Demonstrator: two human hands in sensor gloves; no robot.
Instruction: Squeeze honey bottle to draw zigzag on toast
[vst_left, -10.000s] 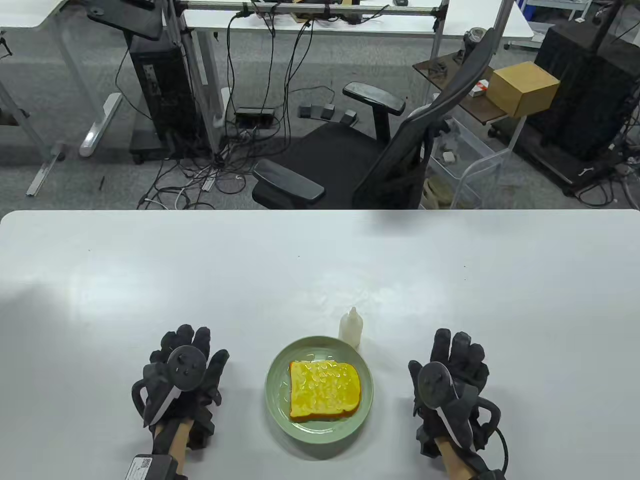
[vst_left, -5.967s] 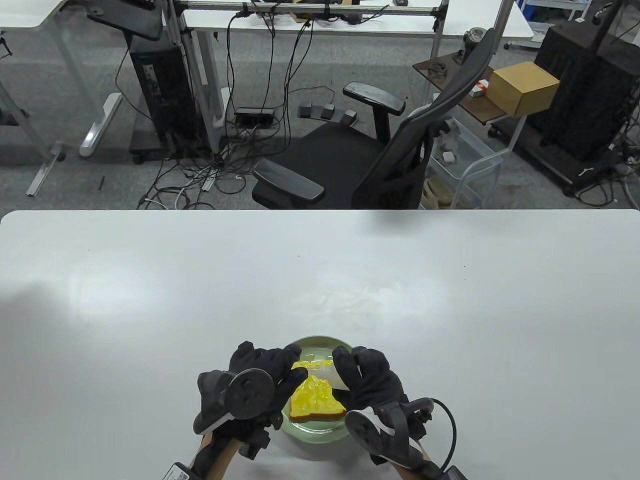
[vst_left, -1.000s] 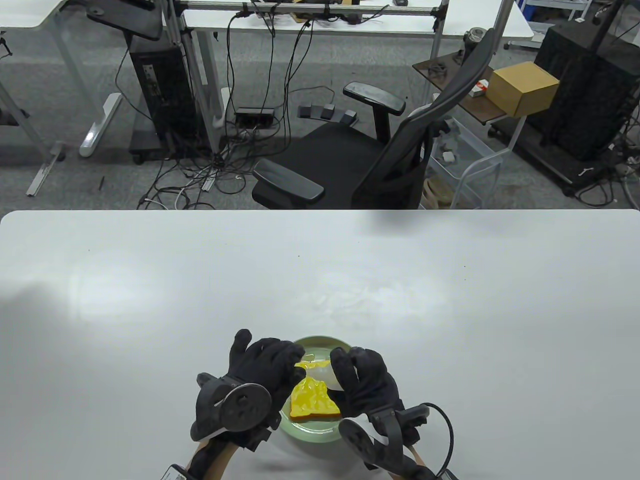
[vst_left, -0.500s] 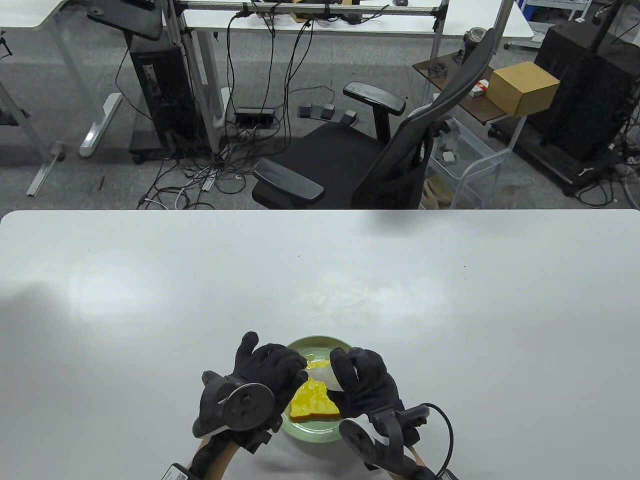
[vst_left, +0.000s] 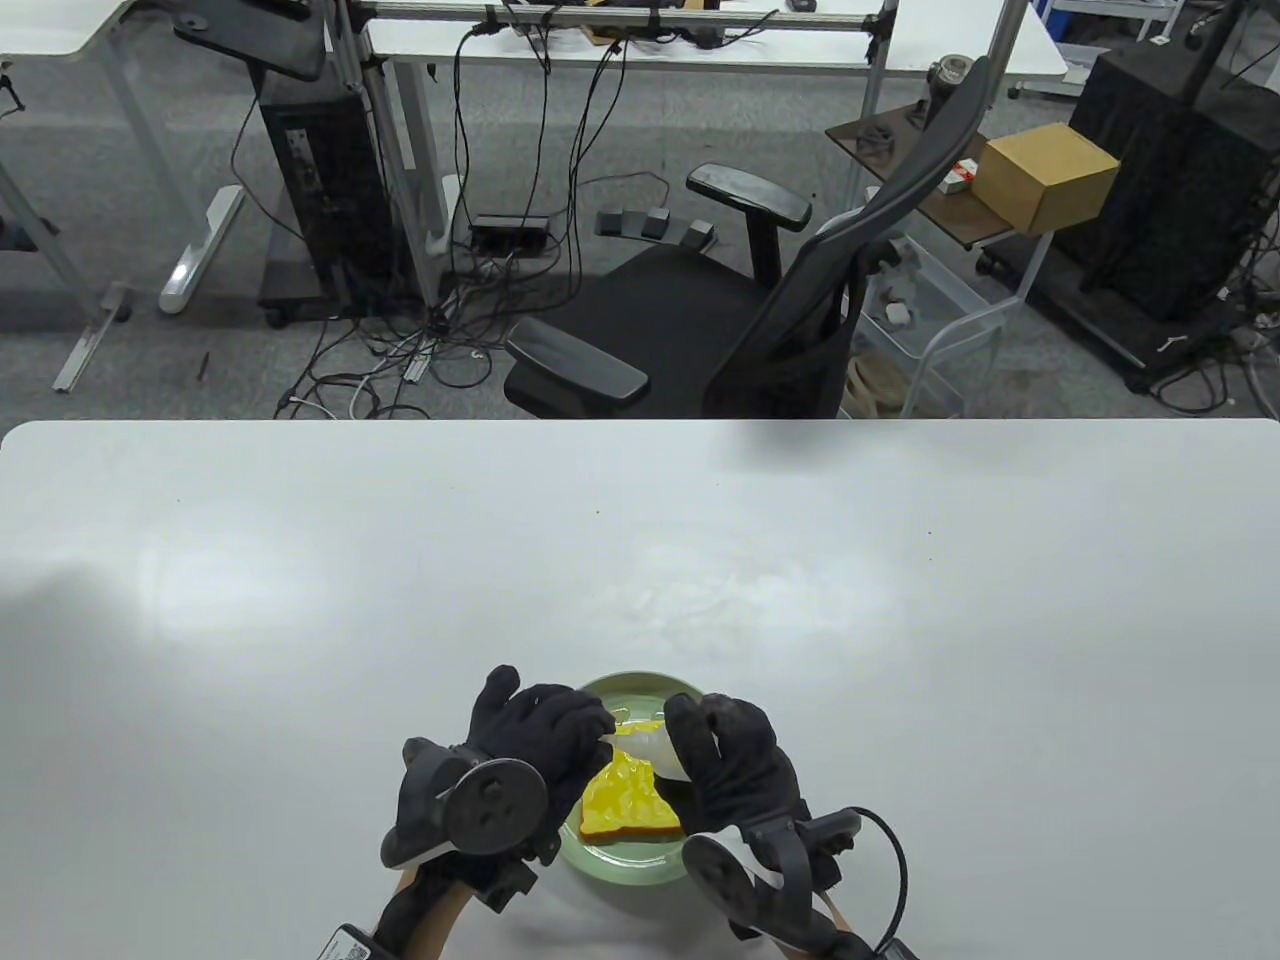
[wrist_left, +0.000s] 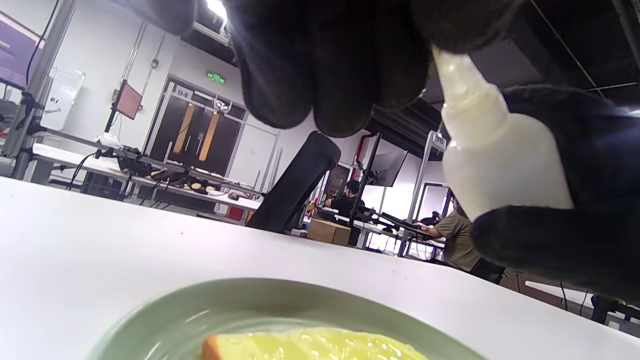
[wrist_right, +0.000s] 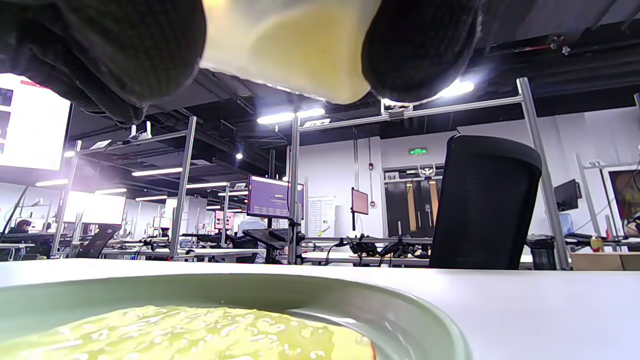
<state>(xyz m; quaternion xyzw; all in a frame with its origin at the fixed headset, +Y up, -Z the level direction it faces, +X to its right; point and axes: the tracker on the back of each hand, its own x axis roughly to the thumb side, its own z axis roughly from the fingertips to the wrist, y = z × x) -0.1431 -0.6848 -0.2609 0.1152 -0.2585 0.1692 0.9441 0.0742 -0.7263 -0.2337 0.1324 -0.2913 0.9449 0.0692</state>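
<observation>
Fingers (wrist_left: 325, 65) of left hand (vst_left: 535, 745) curl at bottle tip; right hand (vst_left: 735, 765) grips bottle (vst_left: 645, 748) body. Hands hide part of toast (vst_left: 625, 805). Green plate (vst_left: 640, 868) holds toast, glossy yellow on top. Bottle lies tilted above toast, tip toward left hand. Black chair (vst_left: 720, 320) beyond table (vst_left: 300, 600).

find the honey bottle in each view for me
Table view: honey bottle between both hands, over the toast.
Left wrist view: upper right, nozzle up-left.
Right wrist view: top centre, between dark fingers.
Shared landmark: green plate.
</observation>
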